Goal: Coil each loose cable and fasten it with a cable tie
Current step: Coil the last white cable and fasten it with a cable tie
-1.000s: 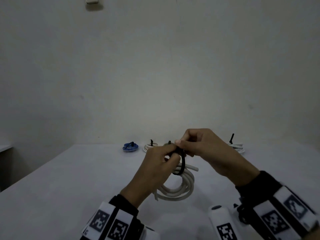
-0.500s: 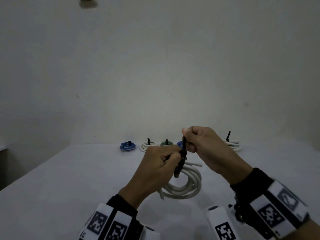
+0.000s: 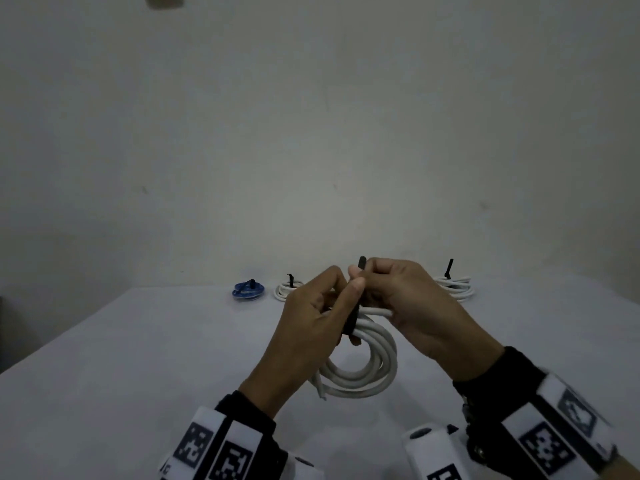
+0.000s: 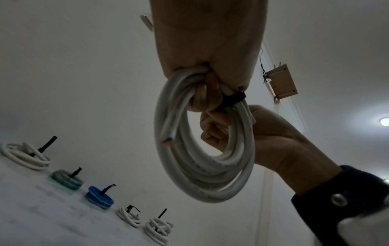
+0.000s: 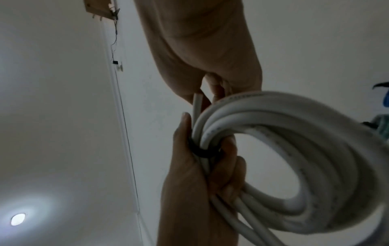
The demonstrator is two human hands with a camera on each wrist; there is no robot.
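The left hand gripped the white coil above the desk; the right hand pinched the tie tail. If the head, seemingly hidden, wasn't latched, the pull could free it, springing the loops.

A: The thick white coiled cable has a smooth, plastic-looking jacket with a slight sheen.

B: And the black cable tie around it looks matt, like plastic strap.

A: The pale grey table seems smooth and matt.

B: The dark sleeve cuff reads as cloth, with a shiny round metal snap. The small board on the wall looks like bare wood.
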